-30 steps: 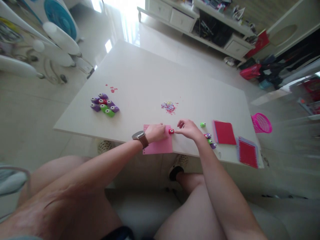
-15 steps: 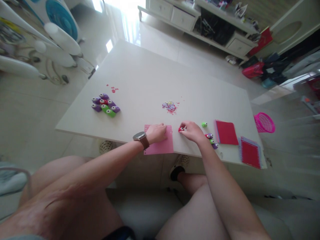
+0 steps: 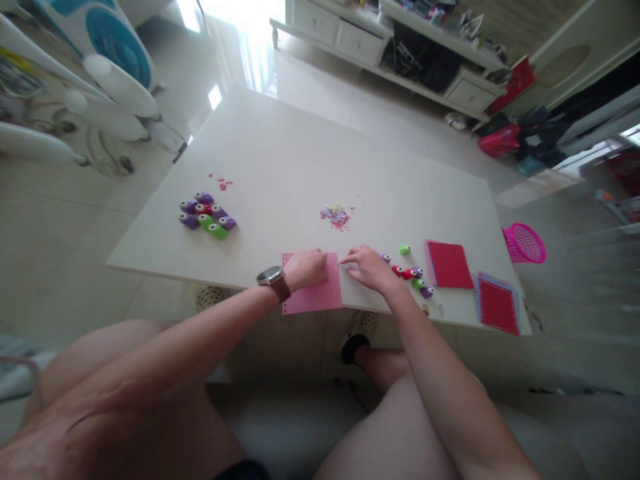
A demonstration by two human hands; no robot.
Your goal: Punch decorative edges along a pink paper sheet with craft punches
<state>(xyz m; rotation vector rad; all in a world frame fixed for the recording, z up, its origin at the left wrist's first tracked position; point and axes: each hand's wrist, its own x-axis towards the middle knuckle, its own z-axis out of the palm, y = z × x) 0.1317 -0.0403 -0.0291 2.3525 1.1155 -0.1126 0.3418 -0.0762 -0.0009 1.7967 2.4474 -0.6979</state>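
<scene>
On the pink sheet [image 3: 315, 297], which has small holes along its edges, rests my left hand [image 3: 306, 268], its fingers curled in. Just right of the sheet, my right hand [image 3: 367, 268] has its fingers apart, the index finger pointing at the sheet's right edge, and holds nothing. Beside it on the right lie several small punches in purple, red and green, among them a red punch [image 3: 409, 274] and a green punch [image 3: 405, 250]. Beyond the sheet is a pile of tiny colourful paper cutouts [image 3: 336, 216].
More punches [image 3: 217, 231] stand grouped on the left of the white table [image 3: 300, 140], near some red cutouts [image 3: 223, 184]. Two red-topped stacks, one a pile of sheets [image 3: 450, 265], the other [image 3: 497, 305], lie at the right. A pink basket [image 3: 524, 243] stands beyond the table's right edge.
My right hand has let go of the red punch and moved left to the pink sheet's edge, its fingers now spread. My left hand stays on the sheet. The view has shifted slightly.
</scene>
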